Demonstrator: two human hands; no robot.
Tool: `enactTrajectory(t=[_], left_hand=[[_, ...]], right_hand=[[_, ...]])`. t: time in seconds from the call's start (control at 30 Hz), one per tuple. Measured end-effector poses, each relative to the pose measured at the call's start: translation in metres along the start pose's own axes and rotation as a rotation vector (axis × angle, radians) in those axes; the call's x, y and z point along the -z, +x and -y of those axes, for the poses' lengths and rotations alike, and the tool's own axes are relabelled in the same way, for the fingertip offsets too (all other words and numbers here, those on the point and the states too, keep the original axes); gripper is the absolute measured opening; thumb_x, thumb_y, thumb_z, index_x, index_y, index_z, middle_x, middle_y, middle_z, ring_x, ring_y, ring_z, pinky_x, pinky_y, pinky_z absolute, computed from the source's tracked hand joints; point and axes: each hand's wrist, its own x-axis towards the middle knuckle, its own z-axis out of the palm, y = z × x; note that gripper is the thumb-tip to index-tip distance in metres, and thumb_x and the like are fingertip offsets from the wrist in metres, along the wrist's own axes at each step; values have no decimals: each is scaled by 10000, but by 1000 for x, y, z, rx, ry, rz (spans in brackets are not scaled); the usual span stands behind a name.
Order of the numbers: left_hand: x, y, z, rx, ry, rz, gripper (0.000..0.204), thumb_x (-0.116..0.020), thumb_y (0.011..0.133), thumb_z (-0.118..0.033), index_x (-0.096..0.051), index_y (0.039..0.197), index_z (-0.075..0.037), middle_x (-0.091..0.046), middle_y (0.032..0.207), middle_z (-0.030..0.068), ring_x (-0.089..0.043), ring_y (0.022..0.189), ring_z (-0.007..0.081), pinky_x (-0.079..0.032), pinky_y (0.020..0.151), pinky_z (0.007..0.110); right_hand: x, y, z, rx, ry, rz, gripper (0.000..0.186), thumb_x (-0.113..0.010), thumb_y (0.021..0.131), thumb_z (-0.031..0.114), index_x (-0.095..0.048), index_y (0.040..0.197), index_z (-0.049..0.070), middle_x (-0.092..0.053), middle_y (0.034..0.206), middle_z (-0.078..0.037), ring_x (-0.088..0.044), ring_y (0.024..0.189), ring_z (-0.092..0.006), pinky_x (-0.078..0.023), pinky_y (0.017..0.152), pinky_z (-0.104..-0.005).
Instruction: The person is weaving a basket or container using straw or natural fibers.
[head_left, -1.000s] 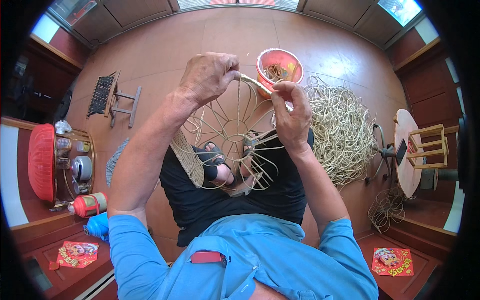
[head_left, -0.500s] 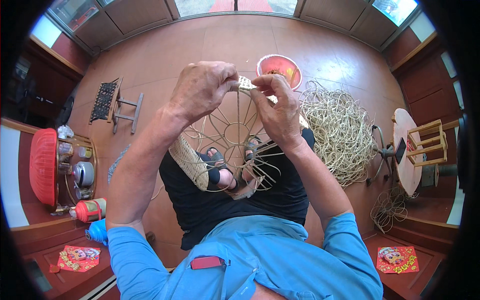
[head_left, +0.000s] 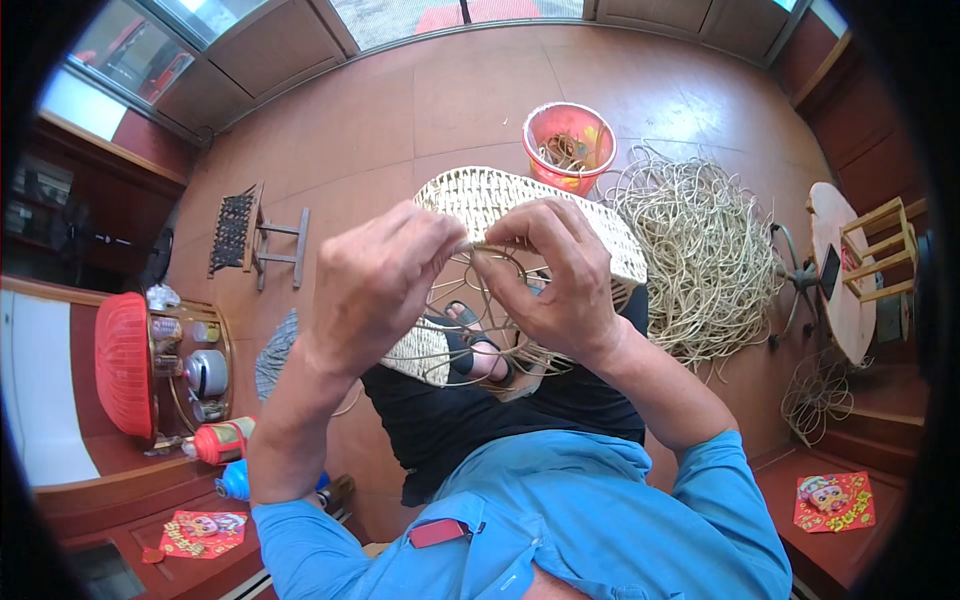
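A round wire frame (head_left: pixel 506 268) with pale woven straw sections (head_left: pixel 478 185) rests over my lap and sandaled feet, its woven rim arching up behind my hands. My left hand (head_left: pixel 375 275) pinches a thin strand at the near edge of the weave, in the middle of the view. My right hand (head_left: pixel 545 280) is pinched on the same spot from the right, thumb and forefinger almost touching the left fingers. What exactly the strand is, cord or frame rod, is partly hidden by the fingers.
A red bucket (head_left: pixel 568 132) holding cord stands ahead. A tangled cord pile (head_left: pixel 690 260) lies right, beside a round wooden slab (head_left: pixel 840 300). At left are a small stool (head_left: pixel 260 235), a red-covered tray (head_left: pixel 130 365) and thermoses (head_left: pixel 215 440).
Both hands have come down and nearer my body, still pinching. The frame has tilted, so more of its woven band shows behind my hands. The view has shifted too.
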Motion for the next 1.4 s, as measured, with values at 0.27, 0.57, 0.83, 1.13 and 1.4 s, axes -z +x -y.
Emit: enactTrajectory(t=[0.27,0.57,0.83,1.13,1.4], left_hand=[[10,-22,-20,-55,8,-68,220,-923,859,-88,-764,1009,-60,-766,857,66,-749,705,229,-574,601,359],[20,-11,-24,111,-239,35,138,-886,931,-65,-794,1022,-15,-770,864,85,-727,708,167,-549,618,305],[26,17,-19,684,-592,365,54,-775,1005,-25,-775,994,28,-724,815,10,-670,736,58,-536,638,247],[20,21,-13,547,-486,358,64,-772,980,-35,-759,981,27,-714,769,31,-658,723,63,-542,648,285],[3,4,-4,176,24,-141,100,-845,931,-49,-779,1000,-18,-738,990,75,-710,952,191,-564,830,339]], right_hand=[[10,-15,23,37,-8,-17,229,-898,841,95,-711,973,87,-666,913,-66,-667,849,-274,-538,760,-417],[17,-23,28,44,25,-38,271,-901,808,70,-728,1013,110,-653,895,-31,-660,783,-236,-530,696,-388],[21,-19,25,45,-8,15,324,-919,776,57,-799,1072,114,-636,826,-27,-628,738,-210,-507,651,-363],[24,-17,21,62,-24,65,327,-942,746,34,-848,1048,114,-611,807,-20,-589,716,-177,-477,622,-339],[25,-15,21,79,-12,80,314,-935,738,21,-847,1029,104,-607,810,-21,-594,721,-177,-479,626,-341]])
